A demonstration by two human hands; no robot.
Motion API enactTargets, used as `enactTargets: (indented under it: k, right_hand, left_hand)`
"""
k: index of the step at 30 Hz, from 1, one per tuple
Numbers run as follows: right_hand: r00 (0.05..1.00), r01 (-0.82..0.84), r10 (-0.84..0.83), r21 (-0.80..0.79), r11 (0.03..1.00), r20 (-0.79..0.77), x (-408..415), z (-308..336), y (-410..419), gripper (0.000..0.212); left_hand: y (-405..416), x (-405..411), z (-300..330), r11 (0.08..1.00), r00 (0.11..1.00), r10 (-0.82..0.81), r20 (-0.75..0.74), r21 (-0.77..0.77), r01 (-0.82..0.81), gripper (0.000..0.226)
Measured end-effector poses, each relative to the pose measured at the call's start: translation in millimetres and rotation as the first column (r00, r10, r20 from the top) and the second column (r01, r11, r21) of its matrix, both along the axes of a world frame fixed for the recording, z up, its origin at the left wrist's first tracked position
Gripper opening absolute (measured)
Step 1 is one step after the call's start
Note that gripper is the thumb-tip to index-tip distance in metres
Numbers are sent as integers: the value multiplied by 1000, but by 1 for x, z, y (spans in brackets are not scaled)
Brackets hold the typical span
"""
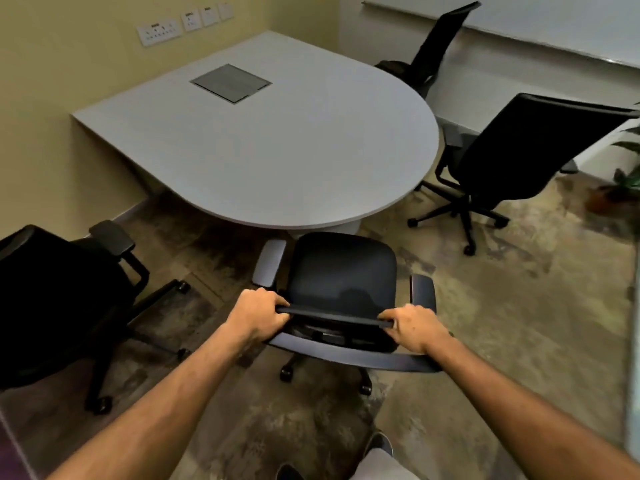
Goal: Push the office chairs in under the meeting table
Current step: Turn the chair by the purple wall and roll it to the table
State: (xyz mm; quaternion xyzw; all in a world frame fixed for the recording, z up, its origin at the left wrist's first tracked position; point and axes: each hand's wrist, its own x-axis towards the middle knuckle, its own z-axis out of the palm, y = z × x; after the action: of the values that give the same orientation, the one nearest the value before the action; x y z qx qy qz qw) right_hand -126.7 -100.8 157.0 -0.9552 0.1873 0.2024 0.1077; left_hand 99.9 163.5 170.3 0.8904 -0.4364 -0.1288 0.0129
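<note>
A grey meeting table (pixel 277 150) with a rounded near end stands against the left wall. Right below me is a black office chair (pixel 343 268), its seat front just at the table's edge. My left hand (pixel 258 315) and my right hand (pixel 415 327) both grip the top rail of its backrest, one at each end. A second black chair (pixel 519 157) stands off the table's right side, turned away at an angle. A third chair (pixel 436 43) sits at the far right corner with its seat partly under the table. A fourth chair (pixel 59 296) stands at the left, away from the table.
A grey cable hatch (pixel 231 83) is set into the tabletop. Wall sockets (pixel 159 31) line the left wall. A potted plant (pixel 623 181) stands at the right edge. My shoes (pixel 381 445) show on the mottled carpet below.
</note>
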Motion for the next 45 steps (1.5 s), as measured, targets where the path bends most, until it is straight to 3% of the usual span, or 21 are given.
enactTargets:
  k: [2,7,12,16,22,27,32,38,45]
  right_hand:
    - [978,200,-201,-18,980,-48,-24,-1,-24,42]
    - [909,409,-396,-89,908,132,-43,-5,-78,59]
    - [889,405,-387,-27,914,246,-40,-16,-91,54]
    - [884,403,-396,22,915,250,-36,-19,-154,46]
    - [870,383,-371,30,923,325,-3,-18,-199,37]
    - [843,437,-429,53,898,325,32,-16,-216,27]
    - [831,441,-428,47,896,356,52,-17,-226,32]
    - [823,431,-434,96,897,366,55,-19,-222,25]
    - [791,478,-477,100,873,383,49,-25,-224,32]
  left_hand:
    - [-15,-18,-11,997,997,25,-68,-74,-30,35]
    - [-49,-30,-15,991,981,97,-166,-79,-111,33]
    - [-59,-27,-11,983,962,179,-209,-5,-184,44]
    - [-107,-44,-16,963,937,264,-226,2,-271,44]
    - [-140,-28,-12,920,893,354,-278,-67,-385,49]
    - [-163,13,-6,913,893,361,-267,-93,-397,53]
    - [-178,43,-5,935,919,318,-232,-83,-344,64]
    - [-173,51,-10,942,931,304,-200,-80,-325,63]
    - [-177,45,-16,929,922,329,-205,-103,-354,54]
